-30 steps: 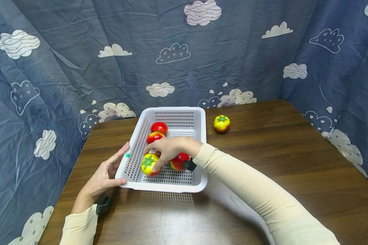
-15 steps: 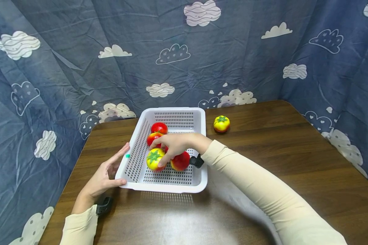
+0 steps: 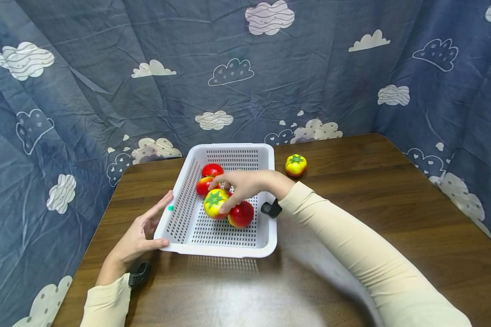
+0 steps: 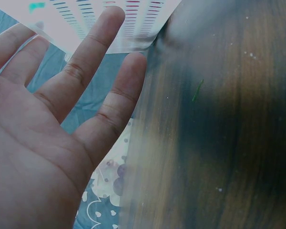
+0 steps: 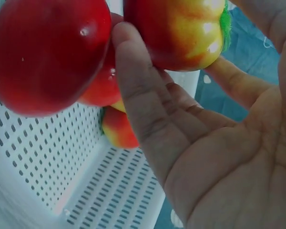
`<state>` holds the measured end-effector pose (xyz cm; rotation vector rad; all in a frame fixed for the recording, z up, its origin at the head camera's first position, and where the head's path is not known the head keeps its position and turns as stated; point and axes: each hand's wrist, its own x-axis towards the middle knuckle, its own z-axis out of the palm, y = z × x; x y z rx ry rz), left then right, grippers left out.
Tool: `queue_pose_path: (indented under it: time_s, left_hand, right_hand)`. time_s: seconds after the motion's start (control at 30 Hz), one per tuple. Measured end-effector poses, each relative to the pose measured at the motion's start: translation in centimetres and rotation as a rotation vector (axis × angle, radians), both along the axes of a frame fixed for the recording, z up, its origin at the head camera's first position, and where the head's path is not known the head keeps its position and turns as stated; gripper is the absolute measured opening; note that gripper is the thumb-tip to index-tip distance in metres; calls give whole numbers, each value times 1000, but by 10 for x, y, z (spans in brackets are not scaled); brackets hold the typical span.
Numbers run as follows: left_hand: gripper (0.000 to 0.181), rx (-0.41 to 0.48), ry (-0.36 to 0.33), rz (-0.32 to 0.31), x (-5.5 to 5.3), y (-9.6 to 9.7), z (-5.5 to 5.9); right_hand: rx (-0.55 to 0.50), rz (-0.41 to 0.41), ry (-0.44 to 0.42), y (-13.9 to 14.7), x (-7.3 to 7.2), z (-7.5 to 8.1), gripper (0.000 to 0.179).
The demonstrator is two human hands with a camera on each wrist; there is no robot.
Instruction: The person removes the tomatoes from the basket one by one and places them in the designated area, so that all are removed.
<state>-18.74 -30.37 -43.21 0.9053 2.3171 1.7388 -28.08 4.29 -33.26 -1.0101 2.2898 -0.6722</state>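
At the middle of the white basket (image 3: 218, 250), a yellow-green-topped tomato (image 3: 215, 200) is pinched between the thumb and fingers of the right hand (image 3: 244, 184); the basket's left side is touched by the spread fingers of the left hand (image 3: 134, 237). Red tomatoes (image 3: 242, 215) are gathered beside the pinched one, and beyond the right rim a yellow tomato (image 3: 296, 164) is supported by the brown table (image 3: 352, 190).

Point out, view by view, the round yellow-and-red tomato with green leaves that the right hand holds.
Head: the yellow-and-red tomato is left of and below centre.
Left wrist: it cannot be made out.
Right wrist: top edge, right of centre.
Shared landmark: the white perforated plastic basket, in all three.
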Motion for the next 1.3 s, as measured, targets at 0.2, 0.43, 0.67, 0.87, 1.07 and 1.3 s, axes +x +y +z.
queue_pose_path:
  time_s: [0.2,0.43,0.67,0.87,1.07,1.3]
  left_hand:
    - [106,2,-2,-1,0,0,0]
    - [106,-9,0,6,0,-1,-1]
    - [106,-1,-11,2,1,-1,-2]
    - [107,-2,-9,3,0,-1,-1]
    - [107,2,-8,-2,0,-1,0]
    - [107,1,-9,-1,0,0,0]
  right_hand:
    - [-21,-38,-6,11,-2,6,64]
    - [-23,-64,0,24,-8,7,63]
    - [-62,-103,-42,36,-13,5,63]
    - [-63,-110,-34,42,-16,7,64]
    - [-53,-124,-29,51,-19,9,65]
    - [-67,-117,-13,58,-23,9,65]
